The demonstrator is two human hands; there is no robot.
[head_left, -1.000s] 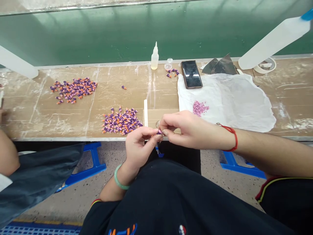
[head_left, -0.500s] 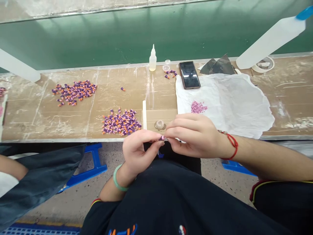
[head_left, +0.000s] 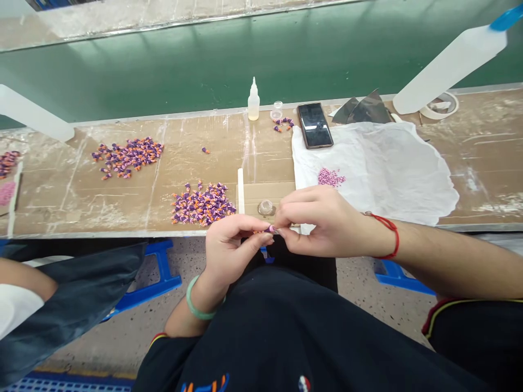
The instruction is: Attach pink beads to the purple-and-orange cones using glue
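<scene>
Purple piece (head_left: 269, 229), pinched in left hand (head_left: 227, 246), beside right hand (head_left: 321, 222), right grip unclear

Two hands (head_left: 312, 220), one phone (head_left: 315, 126)

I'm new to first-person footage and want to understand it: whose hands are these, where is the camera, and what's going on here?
There is no machine. The left hand and right hand belong to the person wearing the camera on their head, so you look forward and down over them. The left hand pinches a tiny purple-and-pink piece; the right hand's fingertips are at its pink end, but details there are too small to make out. On the table lie piles of purple-and-orange pieces, a nozzle bottle, a smartphone and a white sheet bearing small pink bits. The arm at the picture's left edge is another person's.
</scene>
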